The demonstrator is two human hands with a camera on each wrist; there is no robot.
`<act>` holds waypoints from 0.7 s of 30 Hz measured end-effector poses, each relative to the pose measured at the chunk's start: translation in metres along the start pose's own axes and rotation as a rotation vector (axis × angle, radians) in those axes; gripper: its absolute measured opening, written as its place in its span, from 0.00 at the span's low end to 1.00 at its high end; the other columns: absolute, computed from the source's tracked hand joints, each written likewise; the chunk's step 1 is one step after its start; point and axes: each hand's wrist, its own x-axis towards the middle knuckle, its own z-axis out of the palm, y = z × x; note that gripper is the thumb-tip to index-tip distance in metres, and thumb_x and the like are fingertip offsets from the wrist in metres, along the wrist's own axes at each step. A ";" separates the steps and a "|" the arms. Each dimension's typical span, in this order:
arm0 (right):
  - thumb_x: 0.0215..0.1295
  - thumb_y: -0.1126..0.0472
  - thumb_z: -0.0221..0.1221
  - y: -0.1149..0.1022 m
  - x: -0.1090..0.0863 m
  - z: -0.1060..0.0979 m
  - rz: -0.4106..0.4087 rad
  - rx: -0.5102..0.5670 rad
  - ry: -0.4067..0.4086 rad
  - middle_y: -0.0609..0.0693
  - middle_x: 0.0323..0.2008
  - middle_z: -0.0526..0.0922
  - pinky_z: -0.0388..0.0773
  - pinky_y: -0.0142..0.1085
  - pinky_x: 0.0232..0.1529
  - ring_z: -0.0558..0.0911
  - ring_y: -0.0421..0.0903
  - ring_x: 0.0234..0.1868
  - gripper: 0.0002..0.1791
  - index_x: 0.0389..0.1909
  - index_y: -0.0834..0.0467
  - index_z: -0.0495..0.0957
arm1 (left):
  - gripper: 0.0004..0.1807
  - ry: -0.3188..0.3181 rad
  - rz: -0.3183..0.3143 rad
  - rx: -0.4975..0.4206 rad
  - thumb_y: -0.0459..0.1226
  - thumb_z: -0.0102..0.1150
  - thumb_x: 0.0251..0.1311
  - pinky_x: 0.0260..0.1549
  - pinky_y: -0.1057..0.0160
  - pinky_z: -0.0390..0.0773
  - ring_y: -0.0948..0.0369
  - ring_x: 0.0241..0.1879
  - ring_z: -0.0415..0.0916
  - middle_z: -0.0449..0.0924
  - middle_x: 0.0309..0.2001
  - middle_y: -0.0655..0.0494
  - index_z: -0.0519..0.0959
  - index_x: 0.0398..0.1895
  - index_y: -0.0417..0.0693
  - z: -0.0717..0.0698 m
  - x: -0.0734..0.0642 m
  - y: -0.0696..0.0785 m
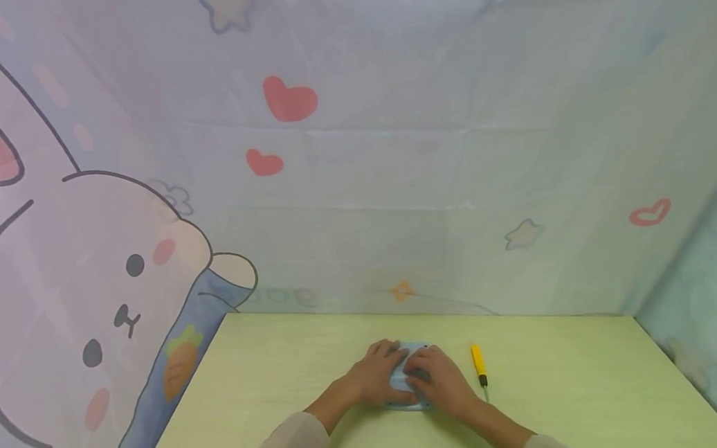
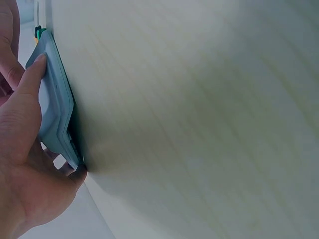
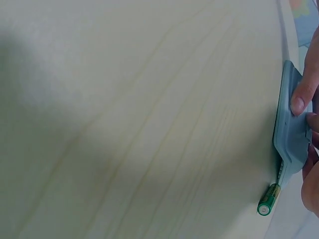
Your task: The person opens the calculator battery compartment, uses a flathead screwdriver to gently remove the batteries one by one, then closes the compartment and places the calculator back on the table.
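Observation:
A light-blue plastic device (image 1: 400, 375) with a rounded shell lies on the table between both hands. My left hand (image 1: 378, 375) grips its left side, the thumb (image 2: 36, 74) flat on the top face and the other fingers round the far edge. From the right, my right hand (image 1: 445, 384) bends its fingers over the device, thumb and fingertips on its upper face; part of this hand is cut off in the right wrist view. A green battery (image 3: 269, 200) lies right at one end of the device. The device's underside is hidden.
A screwdriver (image 1: 479, 365) with a yellow handle lies right of my right hand, its shaft toward me. The pale table (image 1: 269, 369) meets a printed cloth backdrop (image 1: 393, 180) at its back edge, and cloth hangs at both sides.

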 end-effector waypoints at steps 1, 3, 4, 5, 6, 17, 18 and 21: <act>0.61 0.67 0.74 0.000 0.000 0.000 0.002 -0.005 -0.004 0.42 0.42 0.86 0.77 0.53 0.63 0.79 0.44 0.48 0.07 0.36 0.53 0.88 | 0.53 0.000 0.000 0.002 0.69 0.67 0.60 0.61 0.40 0.78 0.48 0.81 0.51 0.56 0.82 0.53 0.63 0.83 0.55 0.000 0.000 0.000; 0.61 0.68 0.74 0.001 0.000 0.000 -0.003 0.001 -0.016 0.42 0.42 0.86 0.78 0.51 0.60 0.79 0.45 0.48 0.07 0.36 0.54 0.88 | 0.53 -0.002 0.000 0.001 0.69 0.67 0.60 0.61 0.40 0.78 0.48 0.81 0.51 0.56 0.82 0.53 0.63 0.83 0.55 0.000 0.000 0.000; 0.61 0.68 0.74 0.002 0.000 -0.001 -0.005 0.007 -0.023 0.43 0.42 0.86 0.79 0.50 0.58 0.79 0.45 0.47 0.07 0.36 0.54 0.88 | 0.53 -0.004 0.000 -0.001 0.69 0.66 0.60 0.62 0.40 0.77 0.48 0.81 0.50 0.56 0.82 0.53 0.63 0.83 0.55 0.000 0.000 0.000; 0.61 0.68 0.73 0.003 0.001 -0.002 -0.007 0.017 -0.029 0.43 0.43 0.86 0.79 0.49 0.56 0.79 0.45 0.47 0.07 0.36 0.54 0.88 | 0.53 -0.006 0.000 -0.005 0.69 0.66 0.60 0.63 0.40 0.77 0.48 0.81 0.50 0.55 0.83 0.53 0.63 0.83 0.55 0.000 0.000 -0.001; 0.61 0.68 0.73 0.003 0.001 -0.003 -0.009 0.027 -0.035 0.43 0.43 0.86 0.80 0.48 0.55 0.79 0.44 0.47 0.07 0.36 0.54 0.88 | 0.53 -0.006 -0.001 -0.007 0.69 0.66 0.60 0.63 0.40 0.77 0.48 0.81 0.50 0.55 0.83 0.53 0.63 0.83 0.56 0.000 0.000 -0.001; 0.60 0.70 0.73 0.005 0.003 -0.007 -0.015 0.081 -0.035 0.42 0.42 0.88 0.79 0.43 0.49 0.79 0.43 0.44 0.08 0.36 0.54 0.89 | 0.53 -0.023 -0.005 -0.016 0.70 0.64 0.61 0.64 0.39 0.75 0.49 0.82 0.48 0.53 0.83 0.54 0.62 0.84 0.57 0.000 -0.001 -0.002; 0.60 0.69 0.73 0.006 0.004 -0.007 -0.008 0.079 -0.035 0.42 0.42 0.88 0.79 0.43 0.49 0.79 0.43 0.44 0.08 0.36 0.53 0.89 | 0.53 -0.022 -0.005 -0.015 0.70 0.64 0.61 0.64 0.39 0.75 0.49 0.82 0.48 0.53 0.83 0.54 0.62 0.84 0.57 0.000 -0.001 -0.002; 0.60 0.69 0.73 0.007 0.003 -0.005 -0.005 0.065 -0.035 0.42 0.42 0.88 0.79 0.44 0.50 0.79 0.43 0.45 0.08 0.36 0.53 0.89 | 0.53 -0.018 -0.003 -0.019 0.70 0.65 0.61 0.64 0.39 0.75 0.49 0.82 0.48 0.53 0.83 0.54 0.62 0.84 0.56 0.001 -0.001 -0.002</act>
